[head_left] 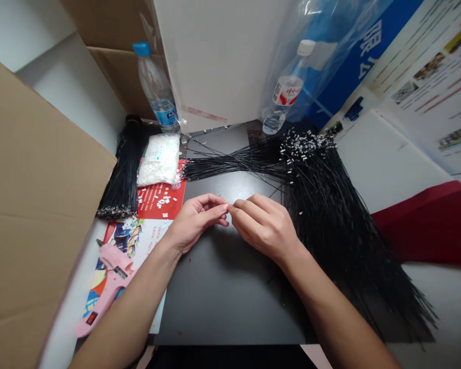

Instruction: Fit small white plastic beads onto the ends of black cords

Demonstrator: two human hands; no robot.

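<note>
My left hand (200,220) and my right hand (265,225) meet fingertip to fingertip over the dark tabletop (223,302). Thumb and fingers of each are pinched together; whatever lies between them is too small or hidden to make out. Beyond them stretches a loose bundle of thin black wires (230,163). To the right spreads a big pile of black wires (330,220), many tipped with small white pieces (307,146). Left of the bundle sits a clear bag of small white pieces (159,159), with several loose ones (164,201) on a red printed sheet (179,197).
A pink glue gun (109,287) lies at the left, near a cardboard panel (34,205). Another black wire bundle (125,174) stands behind it. Two plastic bottles, one blue-capped (155,87) and one white-capped (288,89), stand at the back. Dark red cloth (430,225) is at right.
</note>
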